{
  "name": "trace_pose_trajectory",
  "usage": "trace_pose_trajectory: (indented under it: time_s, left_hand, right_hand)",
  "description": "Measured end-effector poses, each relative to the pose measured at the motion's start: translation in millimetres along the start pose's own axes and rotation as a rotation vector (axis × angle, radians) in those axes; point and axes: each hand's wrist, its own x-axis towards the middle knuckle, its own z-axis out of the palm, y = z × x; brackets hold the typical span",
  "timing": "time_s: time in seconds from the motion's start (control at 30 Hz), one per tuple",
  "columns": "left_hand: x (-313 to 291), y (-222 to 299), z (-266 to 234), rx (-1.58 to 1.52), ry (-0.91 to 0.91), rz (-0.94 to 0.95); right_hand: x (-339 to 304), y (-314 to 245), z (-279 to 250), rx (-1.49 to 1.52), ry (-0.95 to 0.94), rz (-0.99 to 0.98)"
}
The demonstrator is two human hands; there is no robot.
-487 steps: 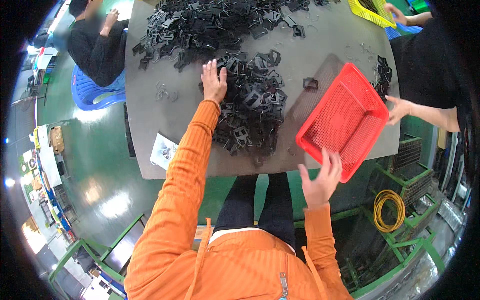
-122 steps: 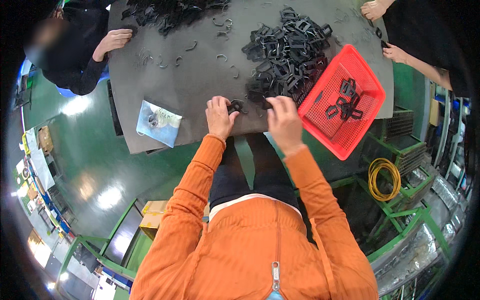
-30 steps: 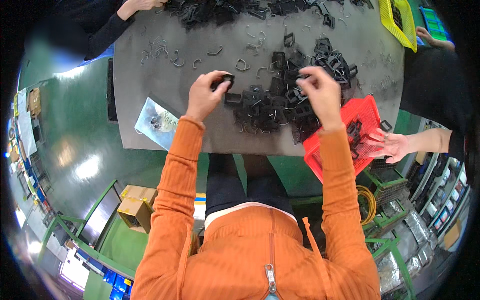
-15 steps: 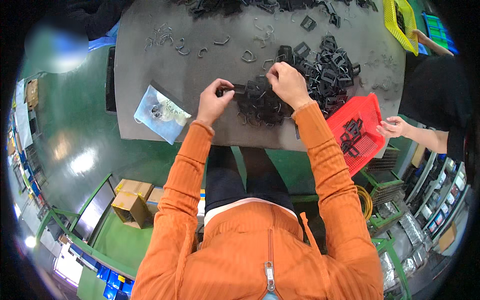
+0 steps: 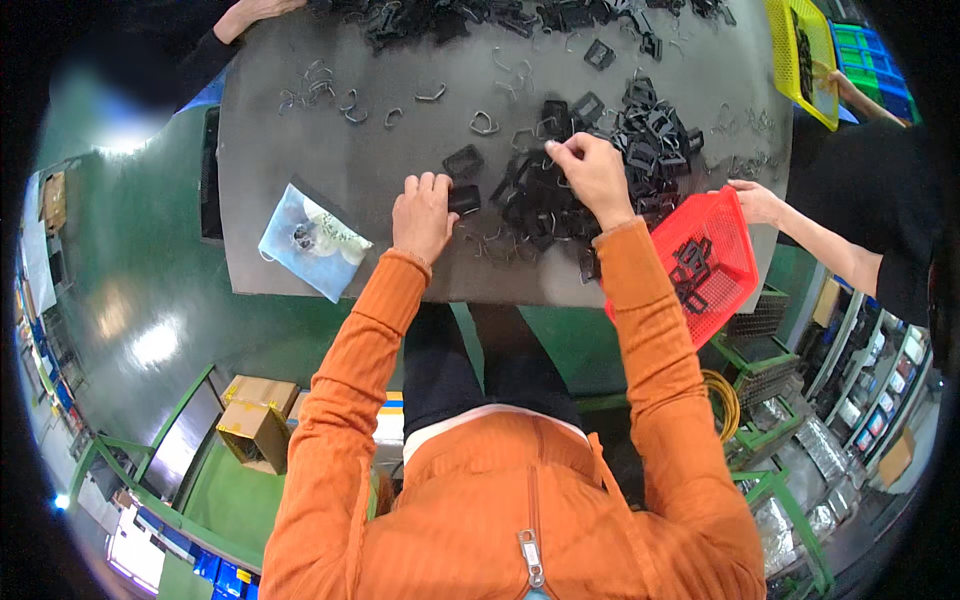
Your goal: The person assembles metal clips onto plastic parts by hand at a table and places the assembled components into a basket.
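The left hand point(image 5: 424, 215) is touching a black buckle point(image 5: 464, 200) on the table point(image 5: 380, 165), perhaps steadying it, though whether it is gripping I cannot tell; the right hand point(image 5: 592, 175) is hovering over the buckle pile point(image 5: 542, 208), its grip unclear; a co-worker's hand point(image 5: 757, 203) is touching the red basket point(image 5: 730, 252), seemingly supporting its tilt.

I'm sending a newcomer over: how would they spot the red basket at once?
On the grey table, go to the near edge at the person's right. Beside the right sleeve is the red basket, perforated, with black pieces inside. Its colour sets it apart from the yellow basket farther back.
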Motion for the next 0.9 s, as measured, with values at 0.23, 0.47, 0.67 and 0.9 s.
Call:
trace_pose_trajectory:
  time_s: [0.23, 0.47, 0.67, 0.9]
  left_hand:
    - [1.5, -7.1, 11.2, -0.056, 0.0, -0.029]
    - [3.6, -4.0, -1.2, -0.108, -0.006, -0.039]
    - [-3.5, 4.8, 0.2, -0.109, 0.085, -0.132]
    - [-7.8, 3.0, -1.9, -0.135, -0.095, -0.15]
  right_hand:
    - [32.7, 35.2, -15.6, 0.309, -0.577, 0.296]
    - [164.2, 50.1, -37.2, -0.105, 0.347, 0.251]
    - [170.5, 32.2, -8.7, -0.172, 0.383, 0.287]
    - [149.1, 51.5, 0.7, 0.048, 0.285, -0.027]
